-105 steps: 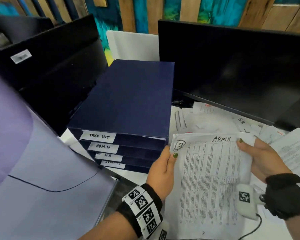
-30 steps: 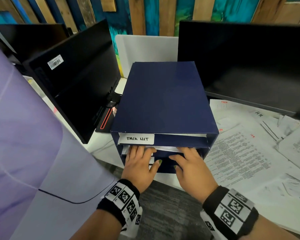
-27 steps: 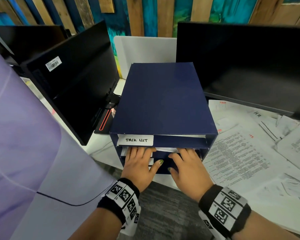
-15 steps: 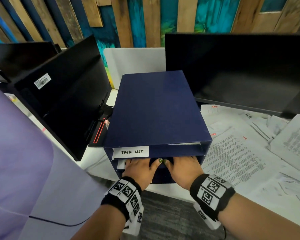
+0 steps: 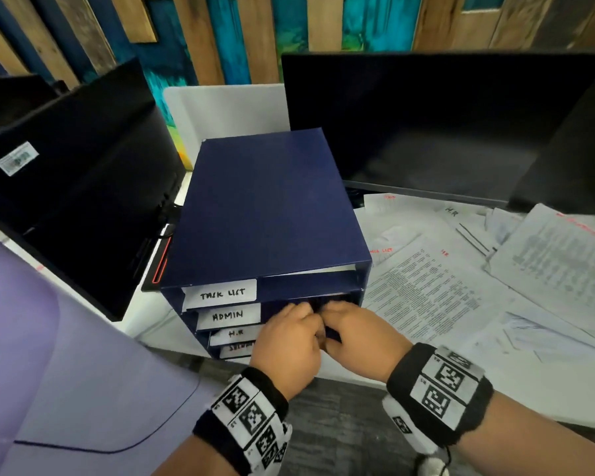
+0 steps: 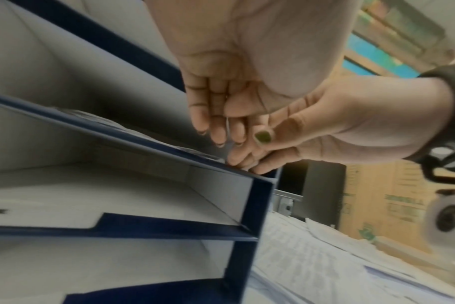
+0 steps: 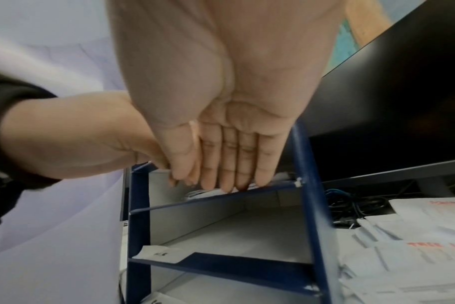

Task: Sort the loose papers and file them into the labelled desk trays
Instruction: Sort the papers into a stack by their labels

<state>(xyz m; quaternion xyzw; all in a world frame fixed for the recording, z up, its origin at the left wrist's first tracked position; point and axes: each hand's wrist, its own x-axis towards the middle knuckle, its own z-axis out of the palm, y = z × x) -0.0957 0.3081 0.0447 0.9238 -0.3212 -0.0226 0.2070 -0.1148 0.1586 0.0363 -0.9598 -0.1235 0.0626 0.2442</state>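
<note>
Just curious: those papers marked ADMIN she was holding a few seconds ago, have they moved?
Yes. They have left her hands and gone into the blue tray stack, in the slot beside the ADMIN label, where both hands now reach.

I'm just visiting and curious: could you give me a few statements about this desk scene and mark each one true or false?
1. Both hands, left hand and right hand, reach into the blue tray stack. True.
2. The top tray's label reads ADMIN. False: it reads TASK LIST; ADMIN is the one below.
3. Loose papers lie on the desk to the right of the trays. True.
4. The monitor behind the papers shows a bright picture. False: its screen is dark.
5. The fingers are clenched into fists. False: they are stretched out straight.
</note>
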